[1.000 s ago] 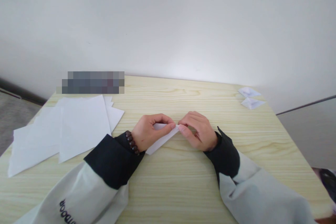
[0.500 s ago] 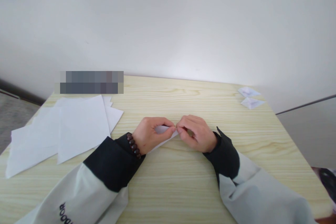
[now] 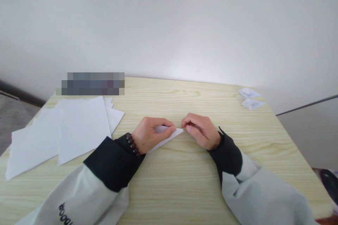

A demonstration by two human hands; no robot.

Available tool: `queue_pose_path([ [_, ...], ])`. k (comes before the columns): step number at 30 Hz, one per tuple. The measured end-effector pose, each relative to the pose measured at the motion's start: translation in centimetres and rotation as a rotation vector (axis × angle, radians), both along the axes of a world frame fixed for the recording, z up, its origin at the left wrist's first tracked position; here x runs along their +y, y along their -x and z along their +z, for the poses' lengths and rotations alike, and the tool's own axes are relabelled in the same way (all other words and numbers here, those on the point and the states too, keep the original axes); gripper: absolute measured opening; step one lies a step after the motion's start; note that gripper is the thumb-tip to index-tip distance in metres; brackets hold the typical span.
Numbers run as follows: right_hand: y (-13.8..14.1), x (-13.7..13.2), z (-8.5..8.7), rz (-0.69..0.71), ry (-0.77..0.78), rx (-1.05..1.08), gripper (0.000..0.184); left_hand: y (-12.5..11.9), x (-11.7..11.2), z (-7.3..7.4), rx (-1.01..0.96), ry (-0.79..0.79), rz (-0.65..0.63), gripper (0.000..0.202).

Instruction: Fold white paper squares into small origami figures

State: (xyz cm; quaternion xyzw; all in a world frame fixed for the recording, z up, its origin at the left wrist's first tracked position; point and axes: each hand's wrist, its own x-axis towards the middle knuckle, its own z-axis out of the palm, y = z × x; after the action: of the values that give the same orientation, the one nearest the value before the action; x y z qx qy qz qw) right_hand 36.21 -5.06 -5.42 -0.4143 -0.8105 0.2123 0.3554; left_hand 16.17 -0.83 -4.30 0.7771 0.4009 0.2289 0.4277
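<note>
Pinched between the thumb and fingers of my left hand (image 3: 151, 134) is a folded piece of white paper (image 3: 165, 140). Its narrow pointed end sticks out to the right past the fingertips, and part of it is hidden under the hand. Just beyond that point is my right hand (image 3: 202, 130), holding nothing. Its fingers are curled, with the thumb and index fingertip slightly apart and close to the paper's tip.
Several loose white paper sheets (image 3: 81, 126) overlap on the left of the wooden table (image 3: 174, 190). Two folded white paper pieces (image 3: 249, 93) lie at the back right corner. A blurred-out patch covers something at the back left. Behind the table rises a white wall (image 3: 169, 24).
My right hand has let go of the paper's pointed end and moved slightly to the right. The tip now shows between the hands. My left hand keeps its hold.
</note>
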Motion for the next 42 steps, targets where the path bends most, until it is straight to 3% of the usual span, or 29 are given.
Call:
queue_pose_path([
  [7,1.4,-0.2,-0.4,0.008,-0.031,-0.074,0.012,-0.3,-0.3,-0.2,0.021,-0.006,-0.001,0.026],
  [19,0.6,-0.1,-0.2,0.066,-0.011,-0.043,0.014,-0.1,0.1,-0.1,-0.002,-0.005,0.003,0.027],
  [24,1.0,-0.2,-0.3,-0.031,-0.024,-0.066,0.015,-0.1,0.0,-0.2,-0.052,0.003,0.004,0.024],
  [28,0.2,0.0,-0.4,-0.232,0.032,0.073,0.019,-0.2,0.2,-0.7,-0.203,0.133,0.088,0.049],
  [30,-0.3,0.2,-0.5,-0.315,0.058,0.148,0.023,-0.3,0.3,-0.9,-0.285,0.218,0.121,0.051],
  [36,-0.2,0.4,-0.4,-0.268,-0.013,0.086,0.014,-0.5,0.2,-0.9,-0.285,0.24,0.091,0.028],
  [42,0.1,0.3,-0.5,-0.298,-0.052,0.061,0.011,-0.5,0.2,-1.3,-0.402,0.269,0.108,0.031],
])
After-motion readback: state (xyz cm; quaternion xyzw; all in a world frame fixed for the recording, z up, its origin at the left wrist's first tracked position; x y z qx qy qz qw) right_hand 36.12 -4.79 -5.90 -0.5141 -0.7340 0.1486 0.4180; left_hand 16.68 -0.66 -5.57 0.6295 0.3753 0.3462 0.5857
